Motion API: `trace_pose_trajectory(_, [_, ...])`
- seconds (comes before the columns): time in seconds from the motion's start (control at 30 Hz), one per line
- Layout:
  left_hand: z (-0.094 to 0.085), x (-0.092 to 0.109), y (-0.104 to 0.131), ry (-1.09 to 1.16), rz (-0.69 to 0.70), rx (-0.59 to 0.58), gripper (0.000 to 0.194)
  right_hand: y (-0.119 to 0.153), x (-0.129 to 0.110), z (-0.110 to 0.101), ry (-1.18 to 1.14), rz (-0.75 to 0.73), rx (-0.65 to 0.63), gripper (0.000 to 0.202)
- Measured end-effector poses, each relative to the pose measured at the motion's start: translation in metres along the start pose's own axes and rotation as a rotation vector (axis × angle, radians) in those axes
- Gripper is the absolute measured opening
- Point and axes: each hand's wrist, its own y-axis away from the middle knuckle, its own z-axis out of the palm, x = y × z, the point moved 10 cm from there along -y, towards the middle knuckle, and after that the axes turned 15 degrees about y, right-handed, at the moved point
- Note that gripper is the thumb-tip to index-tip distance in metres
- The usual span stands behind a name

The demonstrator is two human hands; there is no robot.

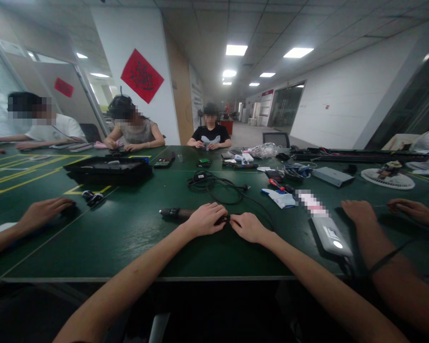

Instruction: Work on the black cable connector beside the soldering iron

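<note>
A dark cylindrical tool (184, 214) lies on its side on the green table, its ribbed black end pointing left. My left hand (208, 219) is wrapped over the right part of it, palm down. Close beside it, my right hand (248, 227) has its fingertips pinched together at the tool's right end. What those fingertips hold is too small and dark to make out. A black power cable (218, 183) lies loosely coiled behind my hands, and one length curves down close to my right hand.
Ahead to the right lie a red-handled screwdriver (277, 185), a white-and-blue packet (280, 197) and a long white device (331, 233). A black tray (109, 169) stands at left. Co-workers' hands rest at left (46, 214) and right (359, 212); several people sit around the table.
</note>
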Motion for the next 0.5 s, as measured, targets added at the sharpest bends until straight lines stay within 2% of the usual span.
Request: trace_pose_trajectory(0.5, [-0.0004,-0.0006,-0.0001,0.014,0.003,-0.013,0.019,0.0001,-0.0008,0.0002,-0.035,-0.022,0.000,0.034])
